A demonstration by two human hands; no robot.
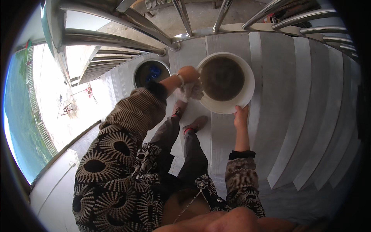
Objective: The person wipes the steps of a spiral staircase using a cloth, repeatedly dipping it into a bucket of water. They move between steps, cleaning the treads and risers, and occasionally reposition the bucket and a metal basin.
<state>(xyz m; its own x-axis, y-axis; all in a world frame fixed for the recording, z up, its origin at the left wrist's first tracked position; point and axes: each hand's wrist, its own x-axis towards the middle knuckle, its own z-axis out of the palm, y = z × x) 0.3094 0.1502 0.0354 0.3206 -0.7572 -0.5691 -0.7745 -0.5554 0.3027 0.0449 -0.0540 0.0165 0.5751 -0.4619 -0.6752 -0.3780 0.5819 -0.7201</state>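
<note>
A white basin [249, 84] of dark, murky water is held by the rim in my right hand [241, 116], thumb over the edge. My left hand [189, 74], with a light bracelet at its wrist, is at the basin's left rim. From that hand a pale, wet-looking cloth [193, 90] hangs down beside the basin, somewhat blurred. To the left of it a metal-rimmed basin [135, 76] stands on a step and holds dark liquid with a blue item [154, 71] in it; my left forearm is close to its edge.
Grey stone steps [278, 110] run across the right side. Shiny metal railing bars [116, 40] curve along the top and left. My shoes [198, 123] stand on a step below the basins. A bright paved yard [76, 116] lies beyond at the left.
</note>
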